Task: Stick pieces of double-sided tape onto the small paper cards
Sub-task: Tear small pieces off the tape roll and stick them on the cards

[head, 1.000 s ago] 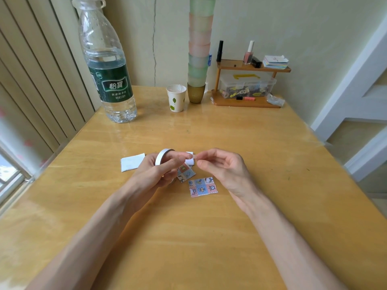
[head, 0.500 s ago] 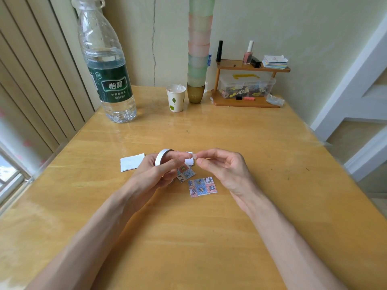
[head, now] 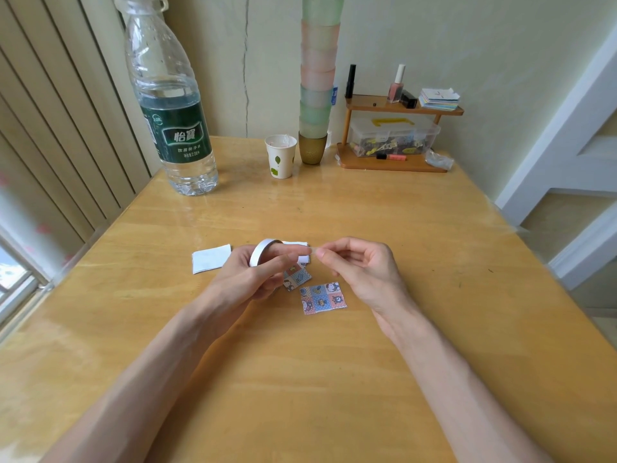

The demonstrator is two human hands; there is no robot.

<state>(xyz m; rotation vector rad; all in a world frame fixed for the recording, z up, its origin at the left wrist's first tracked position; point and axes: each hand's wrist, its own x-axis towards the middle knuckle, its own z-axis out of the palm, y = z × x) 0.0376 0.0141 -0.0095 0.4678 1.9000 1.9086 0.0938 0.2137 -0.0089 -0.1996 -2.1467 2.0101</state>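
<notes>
The left hand (head: 253,279) gripped the tape roll (head: 263,250) at frame centre; the right hand (head: 360,269) pinched its free end (head: 313,251), likely to draw off a piece; cards (head: 322,298) lay just below

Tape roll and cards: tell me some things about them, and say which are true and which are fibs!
1. The left hand holds the tape roll. True.
2. The nearer patterned card is in the right hand. False: it lies flat on the table, untouched.
3. The right hand pinches the tape end. True.
4. The paper cup lies on its side. False: it stands upright.
</notes>
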